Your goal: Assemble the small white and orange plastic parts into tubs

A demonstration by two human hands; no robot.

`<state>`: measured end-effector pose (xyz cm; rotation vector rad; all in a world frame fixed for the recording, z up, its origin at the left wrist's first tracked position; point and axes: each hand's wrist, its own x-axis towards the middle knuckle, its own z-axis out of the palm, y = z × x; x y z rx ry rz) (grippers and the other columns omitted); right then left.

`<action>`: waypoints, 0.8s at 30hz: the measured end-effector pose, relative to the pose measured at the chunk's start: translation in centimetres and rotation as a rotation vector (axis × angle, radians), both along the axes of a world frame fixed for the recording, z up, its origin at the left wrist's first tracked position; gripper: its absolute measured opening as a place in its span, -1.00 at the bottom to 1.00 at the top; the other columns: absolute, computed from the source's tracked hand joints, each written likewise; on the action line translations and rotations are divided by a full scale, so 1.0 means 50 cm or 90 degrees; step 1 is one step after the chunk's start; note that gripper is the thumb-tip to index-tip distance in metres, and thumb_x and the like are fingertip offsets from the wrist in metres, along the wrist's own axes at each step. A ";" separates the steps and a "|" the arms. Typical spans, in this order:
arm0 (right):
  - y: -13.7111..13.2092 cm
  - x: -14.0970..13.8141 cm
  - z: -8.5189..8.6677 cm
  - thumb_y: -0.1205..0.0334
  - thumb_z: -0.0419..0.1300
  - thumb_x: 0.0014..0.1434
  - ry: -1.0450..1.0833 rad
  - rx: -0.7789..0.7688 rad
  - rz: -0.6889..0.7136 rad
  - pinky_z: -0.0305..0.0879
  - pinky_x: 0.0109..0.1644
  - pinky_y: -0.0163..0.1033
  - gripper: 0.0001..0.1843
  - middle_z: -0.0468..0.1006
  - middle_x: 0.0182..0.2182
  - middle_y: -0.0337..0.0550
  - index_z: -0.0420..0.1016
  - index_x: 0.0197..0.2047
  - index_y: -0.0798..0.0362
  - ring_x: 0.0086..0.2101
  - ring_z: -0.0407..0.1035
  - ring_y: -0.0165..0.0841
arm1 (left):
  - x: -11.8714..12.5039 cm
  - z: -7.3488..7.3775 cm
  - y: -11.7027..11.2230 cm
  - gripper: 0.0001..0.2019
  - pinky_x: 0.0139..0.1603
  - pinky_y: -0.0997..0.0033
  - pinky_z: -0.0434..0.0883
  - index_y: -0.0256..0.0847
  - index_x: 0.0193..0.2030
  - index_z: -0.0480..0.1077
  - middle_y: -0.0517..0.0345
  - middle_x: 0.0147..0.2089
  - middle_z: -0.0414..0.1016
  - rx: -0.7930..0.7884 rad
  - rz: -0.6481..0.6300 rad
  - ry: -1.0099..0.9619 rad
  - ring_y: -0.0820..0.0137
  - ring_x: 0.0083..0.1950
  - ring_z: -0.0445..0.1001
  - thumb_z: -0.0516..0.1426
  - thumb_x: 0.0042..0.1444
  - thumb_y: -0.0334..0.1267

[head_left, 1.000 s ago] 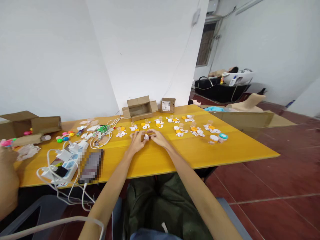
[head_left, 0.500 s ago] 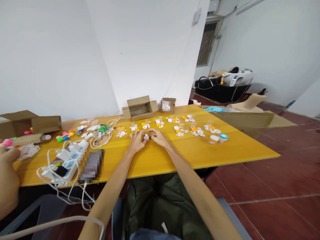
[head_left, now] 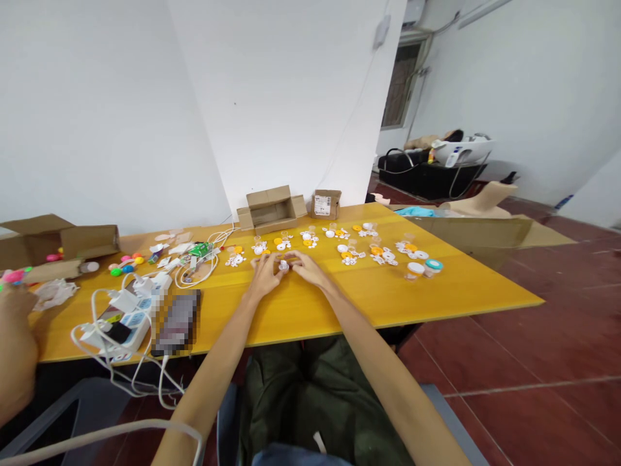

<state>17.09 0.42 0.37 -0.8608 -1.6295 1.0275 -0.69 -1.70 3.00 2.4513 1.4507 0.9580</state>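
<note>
Between my hands, low over the near middle of the table, is a small white plastic part [head_left: 284, 265]. The fingers and thumb of my left hand [head_left: 264, 275] close on it from the left. From the other side, my right hand [head_left: 308, 270] has its fingers bent in and meeting at the same part; its exact shape is too small to make out. Just beyond my hands lie little groups of white plastic pieces, orange caps [head_left: 279, 241] and clear cups. One group of white pieces [head_left: 236, 260] lies left of my left hand.
Two lidded jars, one orange-topped [head_left: 414, 270] and one teal-topped [head_left: 433, 266], stand at right. A power strip [head_left: 140, 317] with cables and a phone [head_left: 178, 321] lie at left. Cardboard boxes [head_left: 274, 213] line the back. Another person's hand [head_left: 17, 323] is at far left.
My right fingers have drawn in closer to the small white part, which now shows more upright between my hands. At far left, the other person's hand has shifted slightly.
</note>
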 end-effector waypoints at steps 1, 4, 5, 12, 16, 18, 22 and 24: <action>0.002 0.000 -0.002 0.53 0.06 -0.07 0.001 -0.001 -0.003 0.47 0.04 -0.15 -0.53 0.62 -0.10 -0.19 0.50 -0.11 0.00 -0.21 0.57 -0.36 | 0.000 0.000 0.000 -0.64 0.24 0.05 0.22 -0.03 0.10 0.41 0.07 -0.04 0.60 0.000 0.002 0.003 0.12 0.19 0.38 0.23 0.14 -0.22; 0.007 0.000 -0.007 0.53 0.06 -0.07 0.000 -0.003 -0.015 0.47 0.05 -0.16 -0.53 0.62 -0.11 -0.18 0.49 -0.11 0.00 -0.20 0.56 -0.37 | 0.001 0.001 0.000 -0.65 0.24 0.03 0.22 -0.05 0.09 0.41 0.05 0.00 0.59 -0.003 0.007 0.012 0.11 0.20 0.37 0.22 0.14 -0.24; 0.008 0.000 -0.008 0.53 0.05 -0.07 0.000 -0.002 -0.019 0.47 0.04 -0.17 -0.53 0.62 -0.11 -0.18 0.49 -0.11 0.01 -0.20 0.56 -0.37 | 0.001 0.001 0.000 -0.65 0.24 0.02 0.22 -0.05 0.09 0.41 0.05 0.01 0.58 -0.005 0.010 0.013 0.11 0.20 0.37 0.21 0.14 -0.25; 0.008 -0.003 -0.007 0.54 0.05 -0.10 -0.004 -0.017 -0.064 0.47 0.02 -0.18 -0.52 0.61 -0.11 -0.17 0.49 -0.11 0.01 -0.23 0.55 -0.38 | 0.000 0.002 -0.001 -0.65 0.24 0.02 0.22 -0.04 0.09 0.41 0.05 -0.02 0.57 -0.009 0.018 0.014 0.10 0.19 0.37 0.21 0.14 -0.23; 0.006 -0.002 -0.003 0.53 0.07 -0.09 -0.010 -0.016 -0.075 0.47 0.00 -0.21 -0.55 0.61 -0.13 -0.19 0.49 -0.13 0.02 -0.26 0.54 -0.40 | 0.002 0.004 -0.004 -0.65 0.25 0.01 0.21 -0.06 0.10 0.40 0.04 -0.01 0.57 -0.015 0.020 0.016 0.10 0.20 0.36 0.20 0.15 -0.22; 0.005 -0.002 -0.001 0.53 0.07 -0.08 -0.011 -0.014 -0.075 0.47 -0.02 -0.23 -0.56 0.62 -0.14 -0.20 0.49 -0.14 0.01 -0.28 0.54 -0.41 | 0.003 0.006 -0.005 -0.65 0.25 0.01 0.20 -0.07 0.10 0.40 0.03 -0.01 0.58 -0.019 0.022 0.017 0.09 0.20 0.36 0.20 0.15 -0.23; 0.000 -0.002 0.001 0.54 0.07 -0.09 -0.003 -0.013 -0.063 0.48 -0.04 -0.24 -0.55 0.62 -0.13 -0.20 0.49 -0.13 0.01 -0.28 0.55 -0.41 | 0.002 0.006 -0.005 -0.65 0.26 0.00 0.20 -0.05 0.10 0.41 0.03 -0.02 0.58 -0.019 0.019 0.013 0.09 0.20 0.36 0.20 0.15 -0.23; -0.001 -0.001 0.002 0.54 0.06 -0.09 0.001 -0.012 -0.054 0.48 -0.03 -0.24 -0.53 0.62 -0.12 -0.20 0.49 -0.12 0.01 -0.27 0.55 -0.40 | 0.001 0.005 -0.004 -0.65 0.25 0.00 0.21 -0.04 0.09 0.42 0.04 -0.02 0.58 -0.018 0.017 0.010 0.09 0.20 0.36 0.20 0.15 -0.23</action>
